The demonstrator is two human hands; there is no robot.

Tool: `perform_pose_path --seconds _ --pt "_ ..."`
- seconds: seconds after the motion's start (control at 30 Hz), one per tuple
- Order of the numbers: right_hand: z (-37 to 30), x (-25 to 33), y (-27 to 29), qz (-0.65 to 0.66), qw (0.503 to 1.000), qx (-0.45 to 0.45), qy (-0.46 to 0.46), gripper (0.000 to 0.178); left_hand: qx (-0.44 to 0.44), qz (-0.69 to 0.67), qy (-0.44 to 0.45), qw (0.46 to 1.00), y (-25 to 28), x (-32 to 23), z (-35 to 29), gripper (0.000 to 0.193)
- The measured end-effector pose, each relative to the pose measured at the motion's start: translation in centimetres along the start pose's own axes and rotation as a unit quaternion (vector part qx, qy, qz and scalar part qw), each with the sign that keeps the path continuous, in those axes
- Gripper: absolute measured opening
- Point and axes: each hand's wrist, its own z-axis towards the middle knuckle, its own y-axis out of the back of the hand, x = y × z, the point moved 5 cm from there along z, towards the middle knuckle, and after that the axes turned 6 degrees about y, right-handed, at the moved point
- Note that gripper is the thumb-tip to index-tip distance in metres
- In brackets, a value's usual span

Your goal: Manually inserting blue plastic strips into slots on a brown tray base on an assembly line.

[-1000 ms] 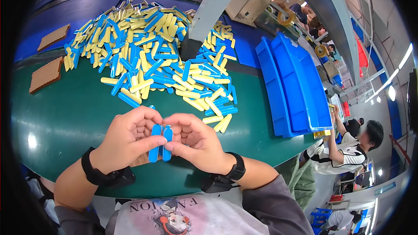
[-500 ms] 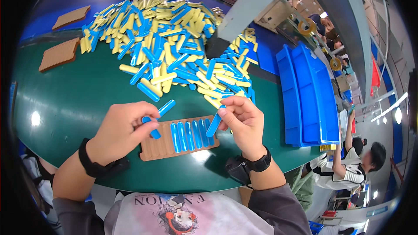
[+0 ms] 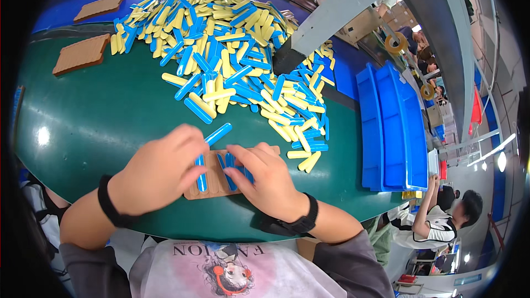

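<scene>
A brown corrugated tray lies in front of me, with several glossy blue round-ended strips in its grooves. My left hand, slightly blurred, is over its left part, thumb and fingers closed about a blue strip at a groove. Over the right part, my right hand pinches a tilted blue strip against the row; its fingers cover most of the strips there. Just beyond the left fingertips is another blue strip; whether they touch it I cannot tell.
A big heap of blue and yellow strips spreads across the green table. Brown trays sit at the far left. Blue bins stand on the right. A grey metal post rises by the heap. A co-worker is further right.
My right hand has moved left, bringing its blue strip from the tray's right end down onto the row. My left hand has lowered its strip to a groove. The view has shifted slightly.
</scene>
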Motion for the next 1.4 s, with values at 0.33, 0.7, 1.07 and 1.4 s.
perform_pose_path --seconds 0.33,0.7,1.07,1.4 --pt "-2.9 1.9 -0.5 -0.083 0.978 0.131 0.140 0.052 0.080 0.264 -0.136 0.952 -1.9 -2.4 -3.9 0.043" --pt "-2.4 2.6 -1.5 -0.080 0.988 0.109 0.076 0.047 0.090 0.268 -0.163 0.945 -2.3 -1.3 -3.8 0.039" --pt "5.0 -4.7 1.1 -0.007 0.988 0.095 0.119 0.024 0.124 0.196 -0.104 0.967 -1.9 -0.5 -4.0 0.031" --pt "7.2 -7.0 -1.7 -0.098 0.941 0.245 0.214 0.005 0.083 0.087 -0.118 0.986 -0.4 1.1 -1.5 0.026"
